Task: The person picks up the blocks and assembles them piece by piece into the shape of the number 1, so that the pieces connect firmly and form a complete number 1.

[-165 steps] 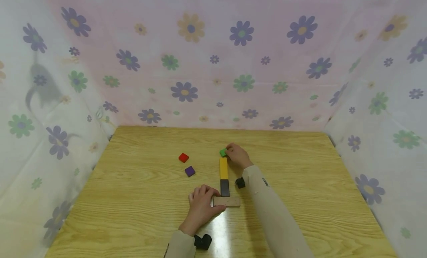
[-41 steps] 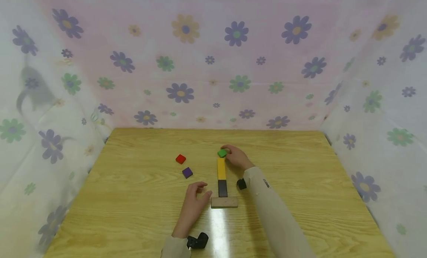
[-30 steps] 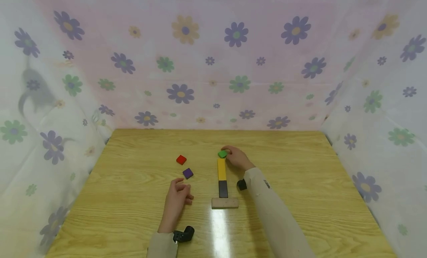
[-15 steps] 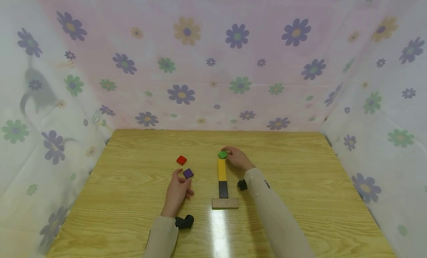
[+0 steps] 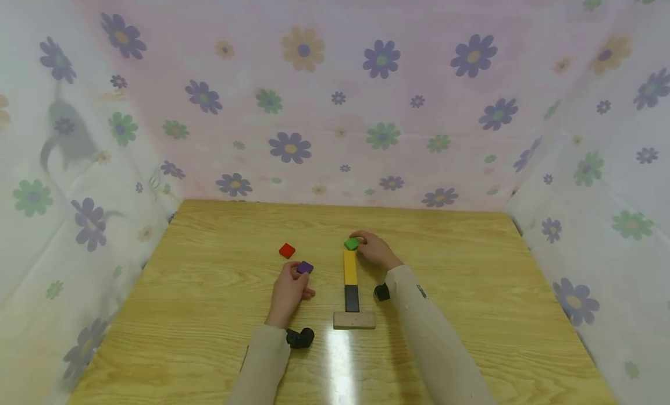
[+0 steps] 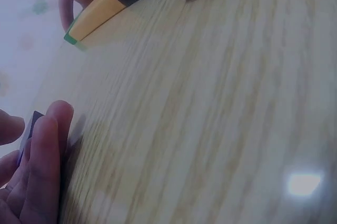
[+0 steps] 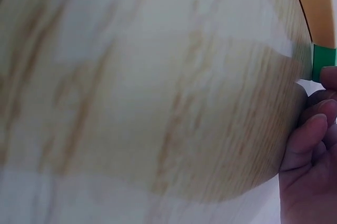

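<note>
My left hand (image 5: 289, 288) pinches a small purple block (image 5: 305, 267) between thumb and fingertips, just left of a row of blocks. In the left wrist view the fingers mostly cover that block, and only a dark edge shows. At the far end of the row my right hand (image 5: 374, 249) holds a small green block (image 5: 350, 244) by its right side. From there a long yellow block (image 5: 349, 268) and a black block (image 5: 352, 298) run toward me in line. A plain wooden block (image 5: 354, 320) lies crosswise at the near end, forming an upside-down T.
Beyond my left hand a small red block (image 5: 287, 251) lies on the wood-grain table (image 5: 471, 312). Black wrist cameras jut inward from both sleeves. Flower-patterned cloth (image 5: 335, 120) encloses the table's back and sides.
My left hand has let go of the wooden block, moved left and forward, and taken hold of the purple block, shifting it slightly right. The right hand stays at the green block.
</note>
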Demonstrator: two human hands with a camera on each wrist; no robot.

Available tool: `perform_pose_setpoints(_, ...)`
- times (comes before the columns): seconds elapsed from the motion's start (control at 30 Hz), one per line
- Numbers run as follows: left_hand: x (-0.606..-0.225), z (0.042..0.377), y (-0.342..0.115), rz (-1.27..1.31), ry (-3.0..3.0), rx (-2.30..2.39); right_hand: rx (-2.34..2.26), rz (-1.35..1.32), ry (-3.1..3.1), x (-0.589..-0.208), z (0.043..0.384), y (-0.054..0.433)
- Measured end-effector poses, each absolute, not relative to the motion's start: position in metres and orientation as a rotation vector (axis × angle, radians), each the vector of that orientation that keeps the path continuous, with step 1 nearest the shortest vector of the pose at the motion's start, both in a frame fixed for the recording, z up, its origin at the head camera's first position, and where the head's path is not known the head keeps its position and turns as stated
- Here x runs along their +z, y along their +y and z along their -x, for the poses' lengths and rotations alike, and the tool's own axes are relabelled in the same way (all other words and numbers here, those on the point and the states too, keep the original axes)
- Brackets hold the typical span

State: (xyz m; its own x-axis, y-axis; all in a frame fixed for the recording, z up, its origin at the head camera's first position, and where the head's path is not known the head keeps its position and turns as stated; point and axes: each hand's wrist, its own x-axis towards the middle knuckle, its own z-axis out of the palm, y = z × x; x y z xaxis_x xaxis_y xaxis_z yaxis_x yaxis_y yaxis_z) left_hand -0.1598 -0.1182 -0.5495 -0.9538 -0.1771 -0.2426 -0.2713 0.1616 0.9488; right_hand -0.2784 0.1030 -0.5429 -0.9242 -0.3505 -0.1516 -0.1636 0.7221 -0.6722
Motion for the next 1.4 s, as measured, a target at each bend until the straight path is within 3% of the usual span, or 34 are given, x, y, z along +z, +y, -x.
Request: perform_pose_setpoints(1.4, -0.554, 0.208, -0.082, 0.422, 2.366, 1.909, -0.992, 0.428, 2.694, -0.543, 0.276, 0.107)
